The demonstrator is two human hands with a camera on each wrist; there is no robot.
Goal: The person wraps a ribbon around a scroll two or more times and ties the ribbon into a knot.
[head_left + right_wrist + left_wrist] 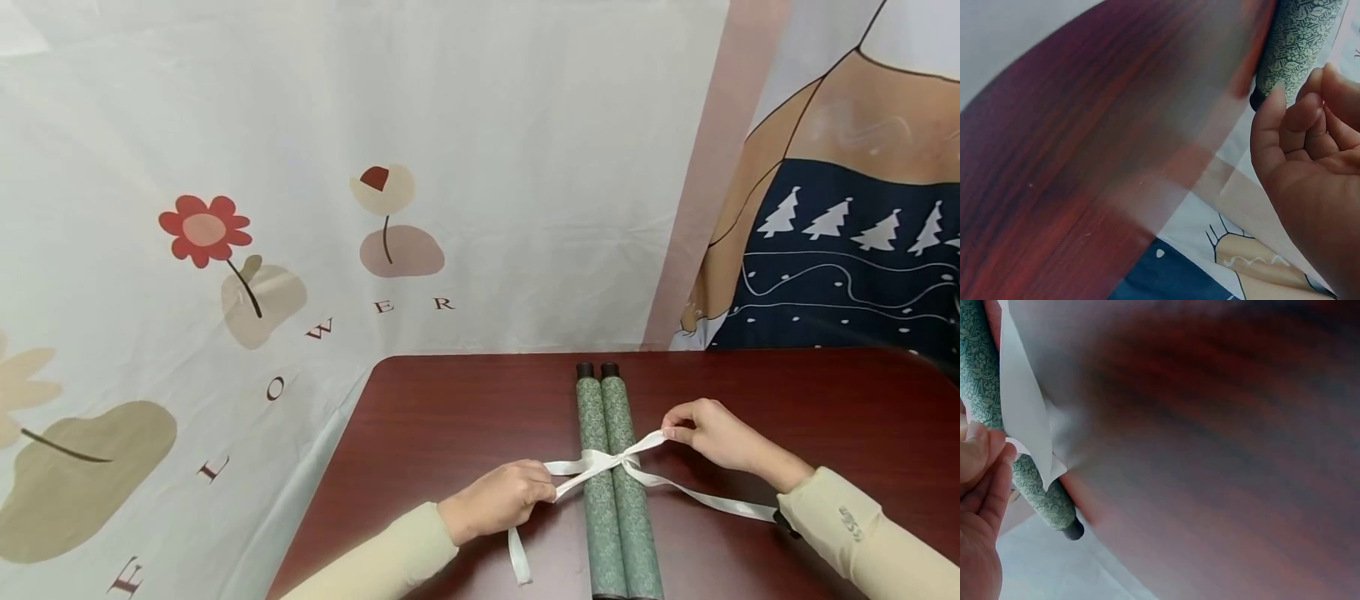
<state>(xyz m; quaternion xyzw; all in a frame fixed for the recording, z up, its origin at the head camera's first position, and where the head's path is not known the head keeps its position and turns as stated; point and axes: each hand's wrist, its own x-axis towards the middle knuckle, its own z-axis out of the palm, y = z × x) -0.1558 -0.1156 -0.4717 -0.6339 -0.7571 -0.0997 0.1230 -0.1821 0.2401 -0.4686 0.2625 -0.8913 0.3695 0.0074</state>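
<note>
Two green leaf-patterned scrolls with black end knobs lie side by side, pointing away from me. A white ribbon crosses both, gathered in a knot at about their middle. On the left, my left hand pinches part of the ribbon between thumb and fingers, and a ribbon tail hangs below it. My right hand pinches another part just right of the scrolls. In the left wrist view the ribbon spreads wide beside the fingertips. The right wrist view shows my right hand with fingertips together near a scroll.
The scrolls rest on a dark red wooden table with a rounded far left corner. A second ribbon tail runs right to my right sleeve. Behind the table hangs a pale cloth printed with flowers and letters.
</note>
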